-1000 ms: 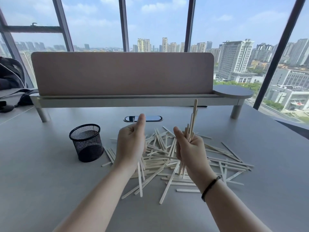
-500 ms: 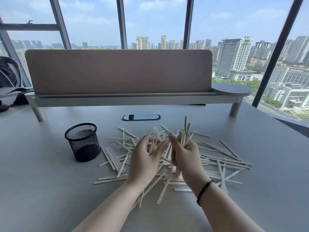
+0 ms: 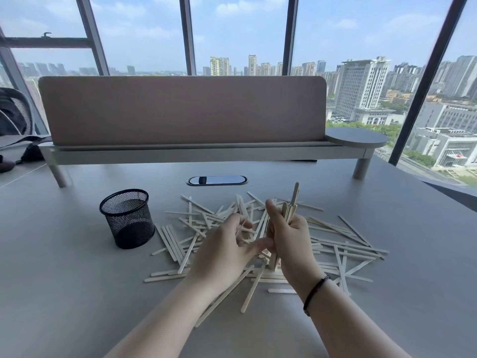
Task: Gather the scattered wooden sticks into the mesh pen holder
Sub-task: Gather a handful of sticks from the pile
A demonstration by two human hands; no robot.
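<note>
Right hand (image 3: 291, 236) fisted around upright bundle of sticks (image 3: 290, 205). Left hand (image 3: 227, 249) beside it, fingers curled loosely, pinching thin stick. Scattered wooden sticks (image 3: 343, 241) strewn across table (image 3: 64, 293). Mesh pen holder (image 3: 127, 218) upright, left of pile.

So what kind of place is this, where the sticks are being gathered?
Most likely a high-rise office. A grey desk carries a fabric privacy divider and a cable port, and the floor-to-ceiling windows look down over city towers.
</note>
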